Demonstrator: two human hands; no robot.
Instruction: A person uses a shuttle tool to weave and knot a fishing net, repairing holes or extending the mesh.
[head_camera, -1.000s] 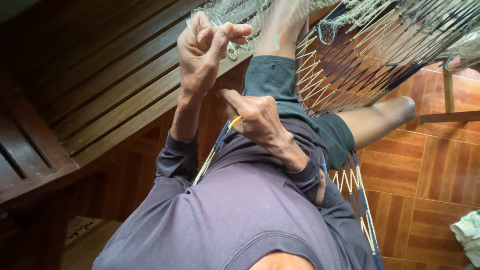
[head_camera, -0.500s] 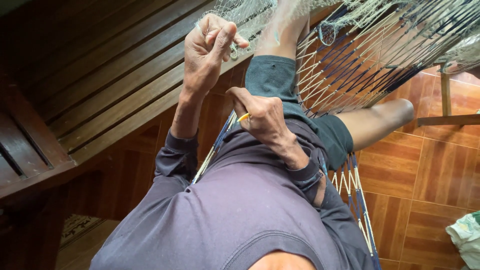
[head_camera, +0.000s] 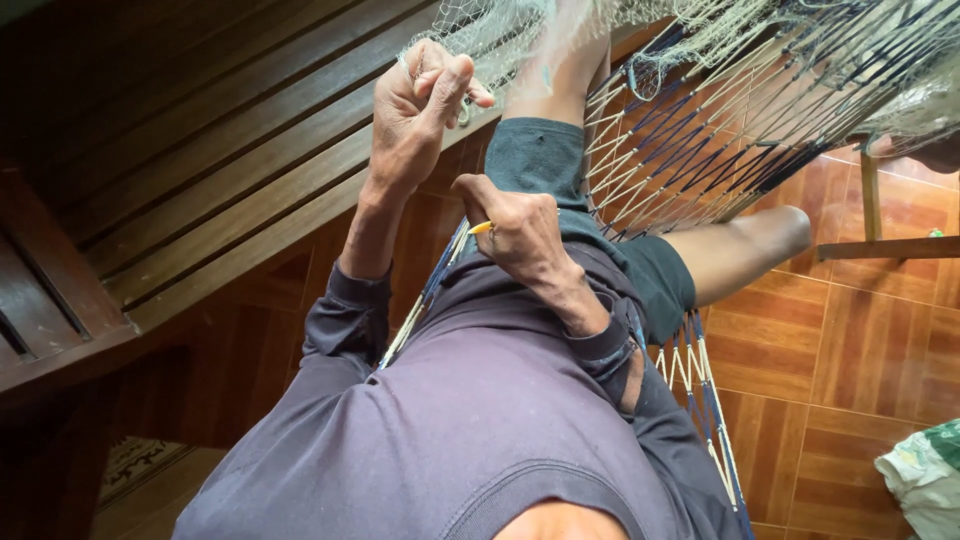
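Left hand (head_camera: 418, 105) fingers pinch net (head_camera: 500, 30); right hand (head_camera: 520, 232) fingers grip yellow needle (head_camera: 481, 228); hammock (head_camera: 680, 150) behind.

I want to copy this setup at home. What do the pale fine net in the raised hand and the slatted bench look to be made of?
The pale fine net looks like thin synthetic line, perhaps nylon: translucent, tiny open mesh. The slatted bench looks like dark varnished wood: grain lines and a soft sheen on the planks. The left hand pinches the net.
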